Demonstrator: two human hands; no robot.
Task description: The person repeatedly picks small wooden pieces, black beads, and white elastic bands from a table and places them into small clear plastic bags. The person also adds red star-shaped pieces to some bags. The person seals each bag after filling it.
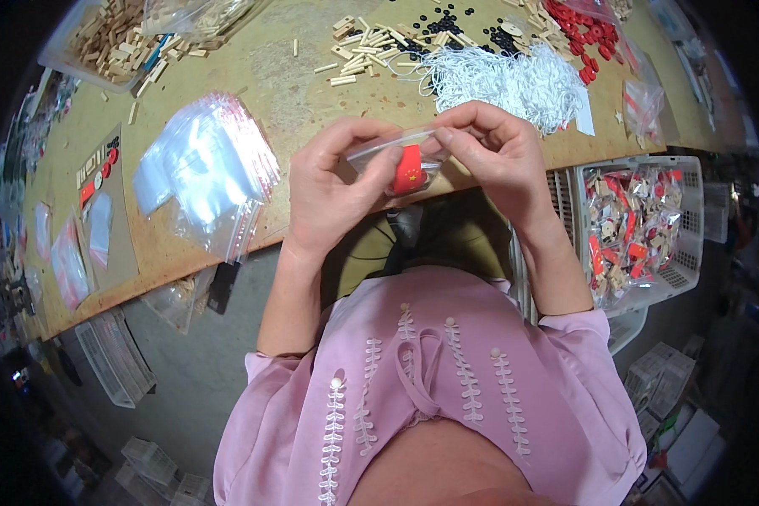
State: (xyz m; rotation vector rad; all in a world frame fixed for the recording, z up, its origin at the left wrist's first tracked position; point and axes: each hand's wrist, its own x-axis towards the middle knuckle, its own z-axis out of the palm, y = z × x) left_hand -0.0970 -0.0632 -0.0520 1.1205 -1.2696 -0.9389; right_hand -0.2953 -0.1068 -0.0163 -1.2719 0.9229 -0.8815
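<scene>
Both hands, left hand point(333, 190) and right hand point(489, 156), pinch the small clear bag point(401, 156) shut between fingertips, red piece point(408, 171) inside, seal needing pressing next

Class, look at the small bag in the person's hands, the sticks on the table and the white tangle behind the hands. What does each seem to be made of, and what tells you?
Small bag: thin clear plastic, glossy; the red piece inside shows through.
Sticks: pale, matt, square-cut, probably bare wood.
White tangle: thin loops, likely cord or elastic; too fine to tell which.

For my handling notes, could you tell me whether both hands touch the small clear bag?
Touching: the head view shows left hand and right hand pinching the small clear bag.
</scene>
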